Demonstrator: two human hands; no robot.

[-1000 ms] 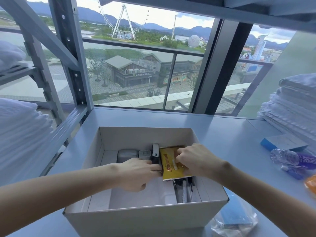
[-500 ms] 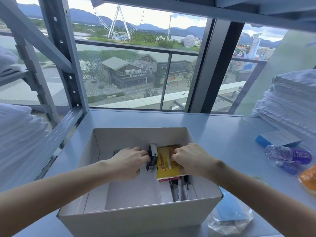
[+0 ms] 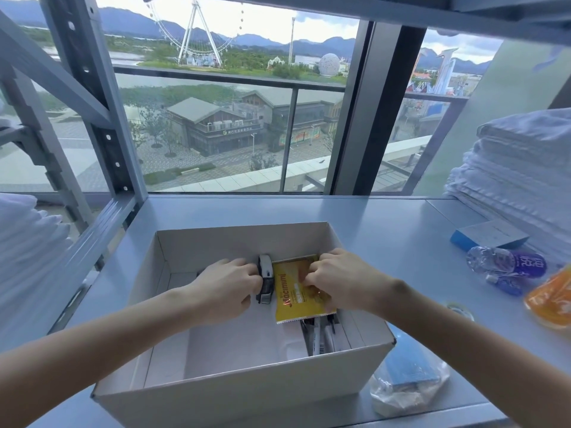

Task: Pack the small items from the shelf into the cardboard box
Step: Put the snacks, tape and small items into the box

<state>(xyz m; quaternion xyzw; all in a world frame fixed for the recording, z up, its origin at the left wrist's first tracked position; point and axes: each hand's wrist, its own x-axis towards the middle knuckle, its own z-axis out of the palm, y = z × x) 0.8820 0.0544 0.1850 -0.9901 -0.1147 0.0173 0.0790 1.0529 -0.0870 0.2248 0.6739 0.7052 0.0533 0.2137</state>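
The yellow packet (image 3: 298, 293) reads "Macimimi".

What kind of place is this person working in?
Probably a storeroom or linen room high in a building: a metal shelving rack, stacked folded white linens, and a window overlooking a Ferris wheel. Both hands are inside a cardboard box.

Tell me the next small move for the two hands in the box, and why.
Probably let go and lift both hands out: the yellow packet already lies in the cardboard box, while the bottle and orange pouch wait outside.
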